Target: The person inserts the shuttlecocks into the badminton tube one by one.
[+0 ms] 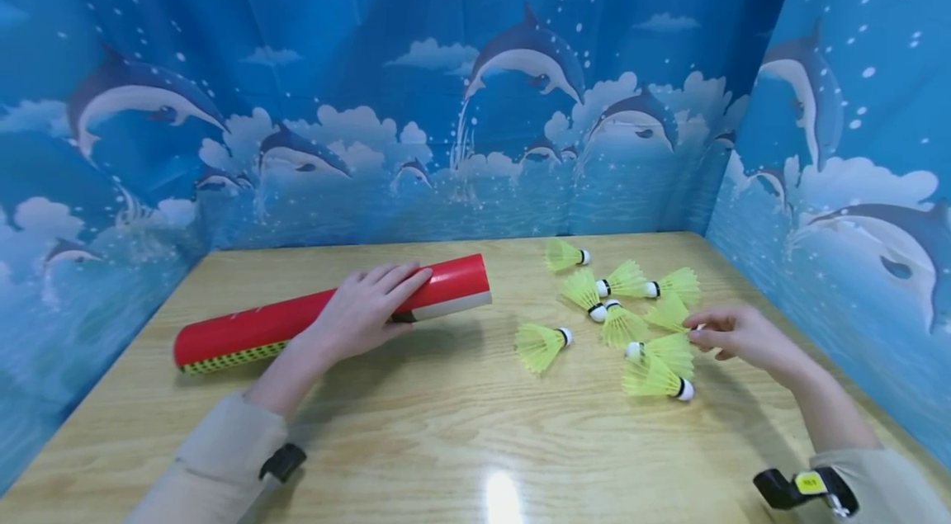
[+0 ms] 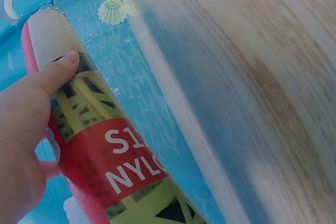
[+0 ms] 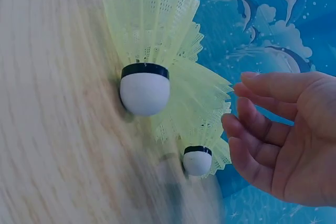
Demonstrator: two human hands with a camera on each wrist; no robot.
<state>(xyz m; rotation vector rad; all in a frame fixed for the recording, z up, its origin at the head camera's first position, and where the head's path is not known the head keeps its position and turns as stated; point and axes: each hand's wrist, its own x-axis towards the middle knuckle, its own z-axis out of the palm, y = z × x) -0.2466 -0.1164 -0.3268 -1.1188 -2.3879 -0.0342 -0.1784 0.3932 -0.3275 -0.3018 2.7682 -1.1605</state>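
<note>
My left hand [image 1: 364,311] grips a long red tube [image 1: 256,328] from above, its near end angled toward the left. In the left wrist view the thumb presses on the tube's printed side [image 2: 128,163], which has yellow-green patches and white letters. Over on the right, my right hand [image 1: 743,336] pinches the skirt edge of a yellow shuttlecock [image 1: 669,312] between thumb and fingertips. Just below it lie two overlapping shuttlecocks, one with its white cork [image 3: 145,92] large in the right wrist view. The pinched shuttlecock's cork is hidden.
Several more yellow shuttlecocks [image 1: 624,280] lie loosely grouped at the back right of the wooden table [image 1: 446,441]. One shuttlecock [image 1: 541,346] lies apart, between the tube and the group. A blue dolphin-print curtain [image 1: 357,202] borders the back and both sides.
</note>
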